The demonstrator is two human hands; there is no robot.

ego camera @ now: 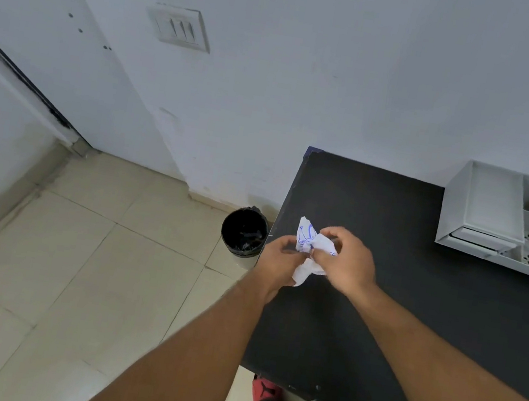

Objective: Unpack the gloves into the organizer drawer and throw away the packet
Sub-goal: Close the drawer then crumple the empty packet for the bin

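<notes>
Packet (312,248), white with blue print and crumpled, sits gripped between my left hand (277,261) and right hand (345,260) over the black surface's (378,305) left edge, near the black bin (244,231) on the floor, with the white organizer (496,216) well apart at right.

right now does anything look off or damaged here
Only the packet looks odd: it is crumpled between the left hand and right hand, over the table edge near the bin.
</notes>
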